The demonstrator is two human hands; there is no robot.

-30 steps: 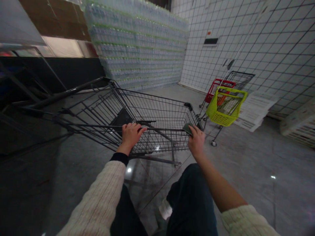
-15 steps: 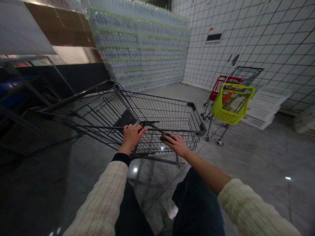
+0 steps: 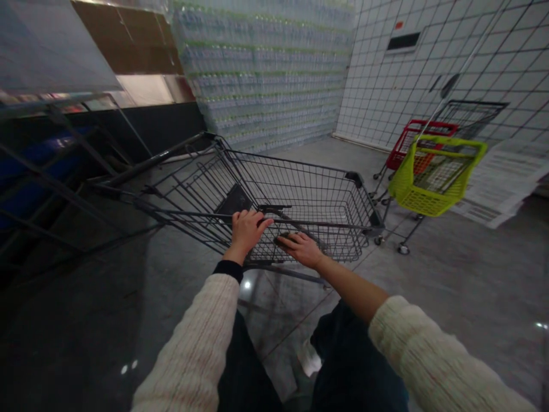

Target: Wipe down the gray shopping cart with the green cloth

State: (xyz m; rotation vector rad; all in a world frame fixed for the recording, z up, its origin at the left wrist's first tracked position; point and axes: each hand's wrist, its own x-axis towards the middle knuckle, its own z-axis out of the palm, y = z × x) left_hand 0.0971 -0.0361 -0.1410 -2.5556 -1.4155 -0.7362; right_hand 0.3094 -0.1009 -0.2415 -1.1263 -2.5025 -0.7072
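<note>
A dark grey wire shopping cart [image 3: 309, 194] stands in front of me on the grey floor. My left hand [image 3: 247, 228] is closed over the cart's near top bar. My right hand [image 3: 300, 247] lies just to the right of it on the same bar, fingers pressed down on a small dark cloth or pad [image 3: 283, 239] that rests against the rail. Both arms wear cream knitted sleeves; my dark trousers show below.
A small yellow-green cart [image 3: 433, 180] and a red one [image 3: 412, 140] stand at the right by the white tiled wall. Stacked packs of bottled water [image 3: 266, 74] fill the back wall. Dark metal frames [image 3: 51, 183] lie at the left. White printed sheets [image 3: 501, 183] lean at the far right.
My right hand has slid left along the cart's bar from its right corner to beside my left hand, with the dark pad under it. The view has shifted left.
</note>
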